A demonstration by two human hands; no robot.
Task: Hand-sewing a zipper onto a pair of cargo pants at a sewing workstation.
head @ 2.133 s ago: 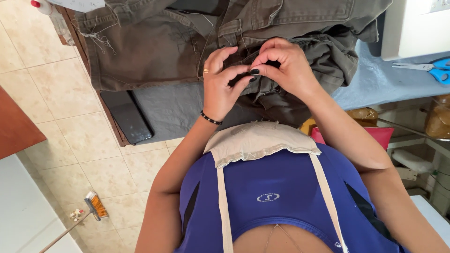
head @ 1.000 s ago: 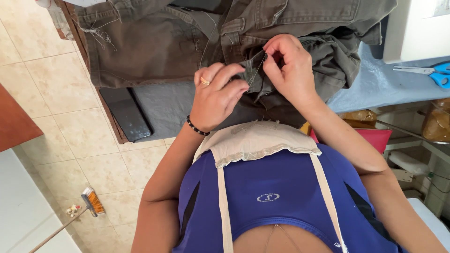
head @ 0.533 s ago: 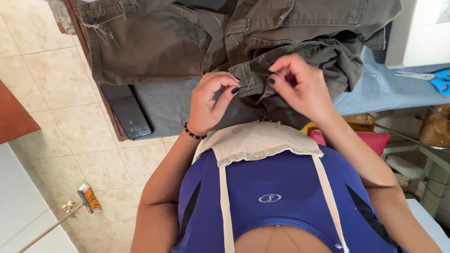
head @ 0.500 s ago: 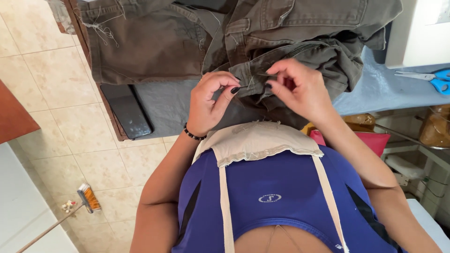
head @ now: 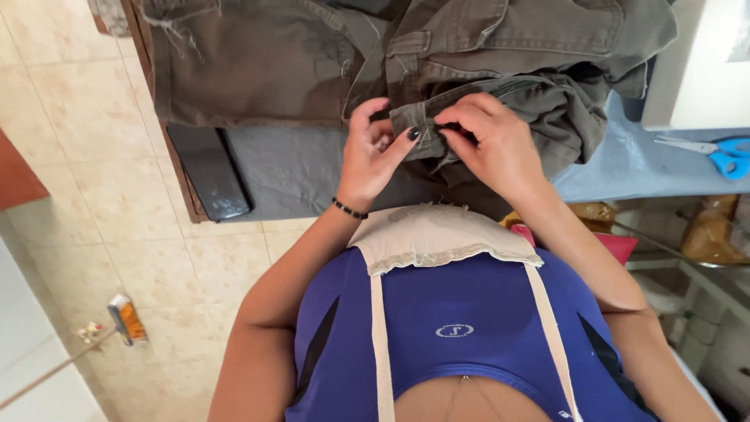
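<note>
Pinching a fold of cloth, the left hand [head: 375, 148] and the right hand [head: 488, 141] sit close together, almost touching, on a pair of olive-brown trousers [head: 437, 55]. Both hands are clamped on the same thick edge of the trousers, near the waistband. The left thumb has a dark painted nail, and a thin black bead bracelet [head: 349, 209] goes round the left wrist.

The trousers look worn and soft. They lie bunched up in folds under the hands and spread flatter to the left, where loose threads hang from a frayed edge. Belt loops and seams show near the top.

The trousers lie on a bench [head: 289, 168] with a dark grey top and a brown wooden rim. A black phone [head: 209, 172] lies flat near the bench's left edge, just beside the trousers. To the right, a pair of scissors [head: 715, 152] with blue handles lies on a pale blue cloth [head: 617, 164], well apart from the hands.

The floor [head: 86, 141] has light beige tiles. A small brush with an orange head [head: 125, 320] lies on it, low on the left.
</note>
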